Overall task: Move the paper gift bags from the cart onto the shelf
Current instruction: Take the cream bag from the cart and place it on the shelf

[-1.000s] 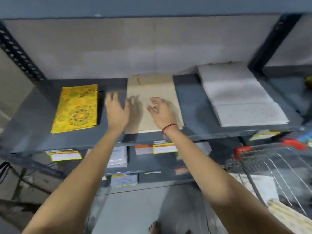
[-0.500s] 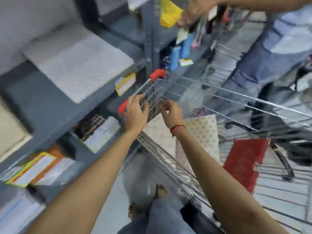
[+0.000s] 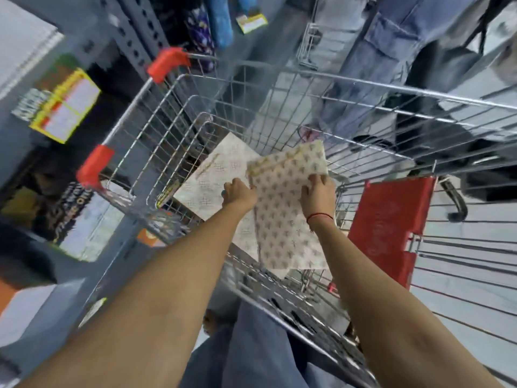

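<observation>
Your left hand [image 3: 240,193] and right hand [image 3: 319,193] are both down inside the cart [image 3: 279,88], each closed on a side edge of the top bag [image 3: 285,208], which lies flat between them; holding both edges keeps the limp paper from folding as it lifts, I judge. A paler bag [image 3: 215,175] lies partly under it, just beyond and to the left of your left hand, and a red bag [image 3: 389,217] lies to the right of your right hand, so more remains. The shelf [image 3: 131,32] stands to the left of your left hand.
</observation>
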The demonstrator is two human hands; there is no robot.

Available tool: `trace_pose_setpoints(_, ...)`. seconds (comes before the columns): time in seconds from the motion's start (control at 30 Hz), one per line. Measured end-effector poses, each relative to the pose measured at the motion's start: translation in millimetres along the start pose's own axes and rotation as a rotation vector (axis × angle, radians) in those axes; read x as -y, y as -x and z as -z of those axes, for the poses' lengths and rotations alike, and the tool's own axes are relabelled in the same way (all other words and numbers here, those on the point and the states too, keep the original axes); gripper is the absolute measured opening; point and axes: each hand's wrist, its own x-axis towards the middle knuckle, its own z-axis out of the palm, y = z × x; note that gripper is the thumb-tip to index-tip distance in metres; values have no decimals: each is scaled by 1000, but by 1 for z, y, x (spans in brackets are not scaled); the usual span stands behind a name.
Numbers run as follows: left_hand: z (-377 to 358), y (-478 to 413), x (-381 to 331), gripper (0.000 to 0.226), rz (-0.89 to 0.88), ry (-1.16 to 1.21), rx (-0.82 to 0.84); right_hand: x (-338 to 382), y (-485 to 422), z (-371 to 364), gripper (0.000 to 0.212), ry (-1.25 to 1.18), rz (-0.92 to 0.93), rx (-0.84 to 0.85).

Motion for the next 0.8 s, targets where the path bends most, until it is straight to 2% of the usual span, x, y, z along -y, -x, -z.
trace_pose_setpoints(0.2, -35, -33, 6, 67, 225, 93, 134, -15, -3, -24, 27, 235, 132, -211)
trace_pose_setpoints(0.33, -49, -34, 7, 79, 320, 271, 253, -31, -4, -22, 38, 240, 72, -289)
trace_pose_setpoints(0.5, -58, -37, 11, 90, 376, 415, 353, -32, -6, -5, 60, -16, 24, -151)
trace_pose_setpoints(0.57, -64, -47, 18, 95, 375, 457, 372, -27, -7, -2, 63, -158, -63, -128)
trace_pose_setpoints(0.67, -77, -68, 32, 106, 359, 458, 375, -20, -6, 2, 48, -338, -62, -52)
trace_pose_setpoints(0.73, -66, -57, 28, 102, 364, 512, 372, -12, -2, 13, 41, -404, -9, -27)
trace_pose_setpoints(0.8, -40, -31, 16, 86, 332, 551, 330, -4, 1, 24, 39, -469, 23, -31)
